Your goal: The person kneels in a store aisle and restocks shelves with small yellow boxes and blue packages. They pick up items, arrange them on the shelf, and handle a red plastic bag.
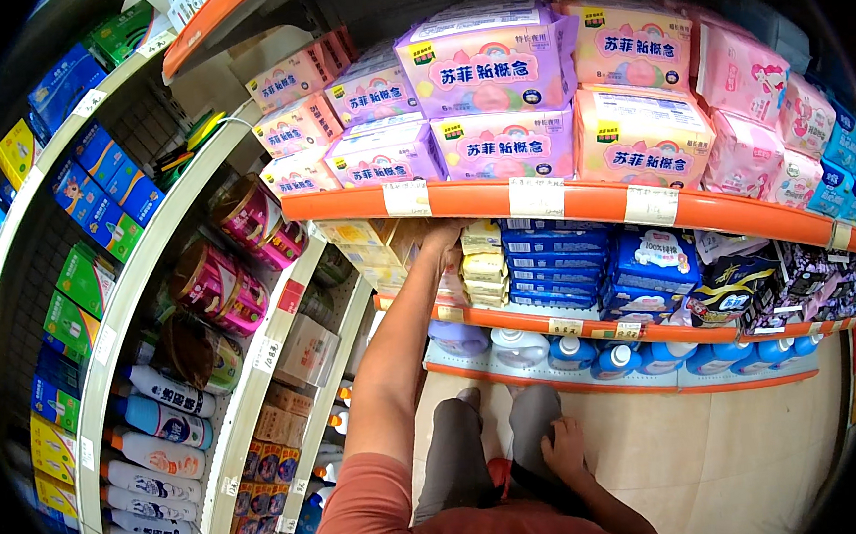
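My left arm stretches forward into the middle shelf. My left hand (442, 238) is between pale yellow packs (371, 252) on its left and a stack of small yellow packs (483, 263) on its right. The orange edge of the shelf above hides its fingertips, so any grip is out of sight. Down by my knee, my right hand (564, 447) rests against the grey trouser leg (537, 416), fingers a little apart and nothing in them. Dark blue flat packs (558, 261) are stacked just right of the yellow ones.
Above, an orange-edged shelf (594, 199) carries purple sanitary pad packs (489, 69) and peach ones (638, 133). Liquid detergent bottles (568, 350) line the bottom shelf. At left, a shelf unit (247, 399) holds pink tubs (217, 282), white bottles (162, 453) and boxes. Tiled floor (656, 444) lies below.
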Available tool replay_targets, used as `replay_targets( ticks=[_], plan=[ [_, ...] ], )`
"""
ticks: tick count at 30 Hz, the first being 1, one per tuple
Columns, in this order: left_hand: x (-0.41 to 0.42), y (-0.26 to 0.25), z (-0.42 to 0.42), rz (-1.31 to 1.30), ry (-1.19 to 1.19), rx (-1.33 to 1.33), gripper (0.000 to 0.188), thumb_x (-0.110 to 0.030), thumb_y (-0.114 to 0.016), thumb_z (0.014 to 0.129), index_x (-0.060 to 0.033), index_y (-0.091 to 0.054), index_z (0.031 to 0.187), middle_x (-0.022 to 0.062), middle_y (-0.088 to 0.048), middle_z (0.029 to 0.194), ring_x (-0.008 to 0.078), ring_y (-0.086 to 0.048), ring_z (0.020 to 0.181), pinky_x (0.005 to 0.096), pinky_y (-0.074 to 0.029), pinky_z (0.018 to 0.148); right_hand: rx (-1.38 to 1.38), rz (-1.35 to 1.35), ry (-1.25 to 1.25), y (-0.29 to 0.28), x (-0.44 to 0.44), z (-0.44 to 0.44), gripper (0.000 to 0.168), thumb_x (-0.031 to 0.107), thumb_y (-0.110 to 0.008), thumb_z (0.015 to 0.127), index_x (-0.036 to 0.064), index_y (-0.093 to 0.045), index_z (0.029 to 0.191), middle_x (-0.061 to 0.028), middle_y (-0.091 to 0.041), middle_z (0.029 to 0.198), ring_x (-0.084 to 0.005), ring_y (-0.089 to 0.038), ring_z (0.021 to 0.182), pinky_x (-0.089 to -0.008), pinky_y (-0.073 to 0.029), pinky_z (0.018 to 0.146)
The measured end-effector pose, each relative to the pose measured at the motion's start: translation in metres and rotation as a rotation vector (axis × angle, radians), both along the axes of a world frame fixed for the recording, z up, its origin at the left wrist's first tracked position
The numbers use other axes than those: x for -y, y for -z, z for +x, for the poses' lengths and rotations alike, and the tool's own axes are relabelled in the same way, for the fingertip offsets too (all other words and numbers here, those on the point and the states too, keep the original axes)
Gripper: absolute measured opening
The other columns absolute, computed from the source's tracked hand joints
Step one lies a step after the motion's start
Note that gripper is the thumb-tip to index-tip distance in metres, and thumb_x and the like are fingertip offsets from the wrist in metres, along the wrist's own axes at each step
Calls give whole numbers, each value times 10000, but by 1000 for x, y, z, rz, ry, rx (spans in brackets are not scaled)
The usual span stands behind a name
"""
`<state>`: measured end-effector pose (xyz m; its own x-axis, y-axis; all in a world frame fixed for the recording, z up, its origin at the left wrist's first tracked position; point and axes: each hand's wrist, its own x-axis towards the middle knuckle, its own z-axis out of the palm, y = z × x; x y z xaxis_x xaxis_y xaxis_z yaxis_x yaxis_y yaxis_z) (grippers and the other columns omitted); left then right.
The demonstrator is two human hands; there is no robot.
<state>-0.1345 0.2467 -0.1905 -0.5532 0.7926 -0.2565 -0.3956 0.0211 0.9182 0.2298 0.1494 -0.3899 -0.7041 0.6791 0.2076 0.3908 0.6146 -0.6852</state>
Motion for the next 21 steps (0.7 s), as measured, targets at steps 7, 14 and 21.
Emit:
replay_targets(
  ticks=[7,14,21],
  plan=[
    [8,29,-20,193,-218,-242,184,-68,-546,763,6,-529,931,87,-571,830,185,-546,755,312,-450,635,-24,8,-32,-2,2,1,268,99,-559,644,-15,-490,876,-188,-466,912,-350,-450,852,-422,-376,732],
    [88,65,50,-8,-433,-556,155,-118,-508,755,5,-590,707,16,-533,600,103,-473,551,261,-366,505,14,28,-50,-5,2,2,300,118,-569,652,4,-493,919,-175,-477,952,-337,-456,882,-418,-375,774],
    [224,220,185,-364,556,-649,125,-74,-523,650,-16,-614,715,111,-581,620,215,-567,573,336,-450,517,57,71,-55,-5,4,-2,274,66,-551,641,-29,-462,883,-198,-452,910,-360,-432,865,-422,-352,753]
  ],
)
